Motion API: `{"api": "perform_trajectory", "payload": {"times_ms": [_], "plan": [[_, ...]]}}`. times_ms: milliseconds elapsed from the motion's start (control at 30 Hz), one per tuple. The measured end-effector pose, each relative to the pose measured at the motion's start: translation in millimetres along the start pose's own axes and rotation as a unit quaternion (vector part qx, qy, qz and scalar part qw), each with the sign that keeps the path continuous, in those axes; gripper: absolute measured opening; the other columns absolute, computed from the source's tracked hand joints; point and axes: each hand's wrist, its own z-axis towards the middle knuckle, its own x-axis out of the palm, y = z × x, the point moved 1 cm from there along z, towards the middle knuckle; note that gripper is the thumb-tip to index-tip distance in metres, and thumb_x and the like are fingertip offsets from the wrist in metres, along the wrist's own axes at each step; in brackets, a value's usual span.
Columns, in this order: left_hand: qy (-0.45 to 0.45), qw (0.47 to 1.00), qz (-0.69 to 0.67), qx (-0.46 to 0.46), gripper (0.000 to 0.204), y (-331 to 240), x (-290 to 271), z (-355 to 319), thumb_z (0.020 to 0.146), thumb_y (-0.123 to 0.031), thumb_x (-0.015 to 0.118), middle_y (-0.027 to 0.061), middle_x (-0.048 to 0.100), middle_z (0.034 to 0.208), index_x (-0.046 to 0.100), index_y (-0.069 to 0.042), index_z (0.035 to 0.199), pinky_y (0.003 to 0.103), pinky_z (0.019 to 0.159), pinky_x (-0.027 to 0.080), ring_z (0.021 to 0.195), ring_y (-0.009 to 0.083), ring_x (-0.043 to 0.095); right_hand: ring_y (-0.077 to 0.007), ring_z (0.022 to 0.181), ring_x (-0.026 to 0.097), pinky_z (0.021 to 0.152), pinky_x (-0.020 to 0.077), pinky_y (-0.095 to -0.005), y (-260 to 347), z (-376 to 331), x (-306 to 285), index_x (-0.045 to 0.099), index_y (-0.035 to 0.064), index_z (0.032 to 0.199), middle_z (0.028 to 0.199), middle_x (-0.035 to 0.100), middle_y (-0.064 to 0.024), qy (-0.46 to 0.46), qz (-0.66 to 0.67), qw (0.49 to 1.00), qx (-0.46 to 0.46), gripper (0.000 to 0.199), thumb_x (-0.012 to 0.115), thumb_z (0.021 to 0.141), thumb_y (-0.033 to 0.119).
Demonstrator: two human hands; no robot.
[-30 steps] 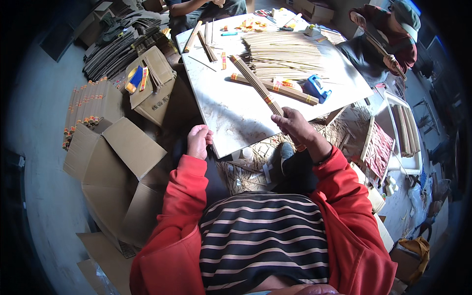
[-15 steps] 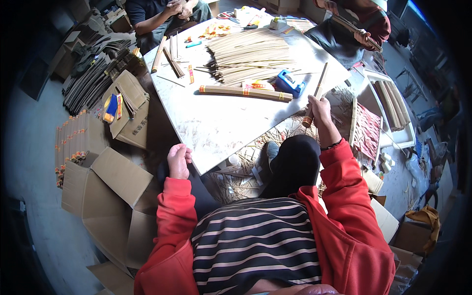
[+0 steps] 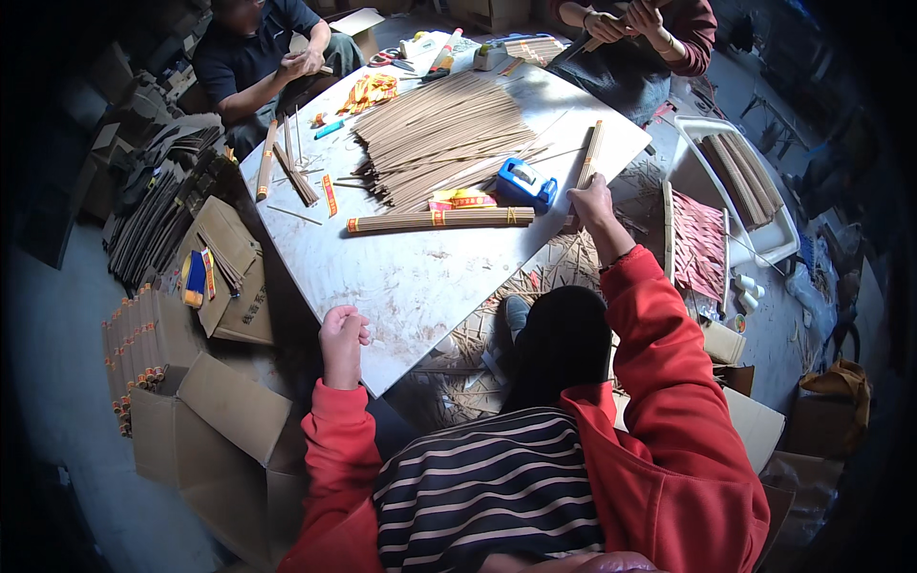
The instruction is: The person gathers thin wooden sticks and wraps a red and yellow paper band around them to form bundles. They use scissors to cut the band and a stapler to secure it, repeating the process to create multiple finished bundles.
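My right hand point(image 3: 592, 202) grips a bundle of incense sticks point(image 3: 592, 148) near its lower end, at the right edge of the white table point(image 3: 401, 286). The bundle points away from me, with an orange band round it. My left hand point(image 3: 344, 336) is curled into a loose fist at the table's near corner, with nothing showing in it. A thicker banded bundle point(image 3: 449, 220) lies across the table. Beside it are a blue tape dispenser point(image 3: 525, 184) and red-yellow labels point(image 3: 463, 200). Behind spreads a large heap of loose incense sticks point(image 3: 444, 138).
Two people sit across the table, one at far left point(image 3: 263, 67), one at far right point(image 3: 640, 43), both handling sticks. An open cardboard box point(image 3: 224, 411) stands at my left, stacked bundles point(image 3: 134, 353) beyond it. A white tub point(image 3: 778, 215) sits at right.
My view has shifted. My right hand has brought the bundle's far end lower toward the table. My left hand has moved in over the near corner. The far-right person has raised their hands.
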Motion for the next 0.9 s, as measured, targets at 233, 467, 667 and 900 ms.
{"api": "perform_trajectory", "payload": {"times_ms": [233, 467, 667, 900], "plan": [[0.057, 0.916, 0.318, 0.237, 0.025, -19, 52, 52, 0.076, -0.006, 0.047, 0.0114, 0.056, 0.092, 0.051, 0.001, 0.099, 0.030, 0.074, 0.042, 0.083, 0.0211, 0.052, -0.0360, 0.088, 0.056, 0.077, 0.0452, -0.0373, 0, 9, 0, 0.044, -0.0081, 0.100, 0.092, 0.055, -0.0281, 0.021, -0.062, 0.998, -0.004, 0.050, 0.063, 0.064, 0.021], [0.104, 0.762, 0.475, 0.428, 0.037, -23, 111, 83, 0.069, 0.000, 0.045, 0.0139, 0.052, 0.106, 0.049, -0.001, 0.106, 0.037, 0.090, 0.032, 0.102, 0.0291, 0.045, -0.0366, 0.087, 0.056, 0.076, 0.0453, -0.0378, 3, 4, 5, 0.045, -0.0085, 0.102, 0.090, 0.056, -0.0265, 0.004, -0.066, 0.997, -0.049, 0.052, 0.064, 0.065, 0.023], [0.136, 0.729, 0.492, 0.455, 0.035, -16, 127, 94, 0.070, -0.003, 0.048, 0.0122, 0.051, 0.098, 0.050, -0.004, 0.105, 0.042, 0.090, 0.027, 0.099, 0.0268, 0.045, -0.0284, 0.078, 0.059, 0.068, 0.0476, -0.0321, -1, 16, 3, 0.043, -0.0120, 0.105, 0.085, 0.059, -0.0215, 0.058, 0.069, 0.995, 0.053, 0.055, 0.065, 0.064, 0.017], [0.114, 0.710, 0.496, 0.487, 0.023, -22, 139, 103, 0.066, -0.003, 0.049, 0.0126, 0.049, 0.088, 0.053, -0.003, 0.088, 0.041, 0.082, 0.031, 0.090, 0.0278, 0.045, -0.0207, 0.071, 0.060, 0.064, 0.0474, -0.0284, -3, 9, -1, 0.042, -0.0082, 0.114, 0.085, 0.060, -0.0187, 0.029, -0.013, 0.999, -0.003, 0.062, 0.066, 0.066, 0.023]]}}
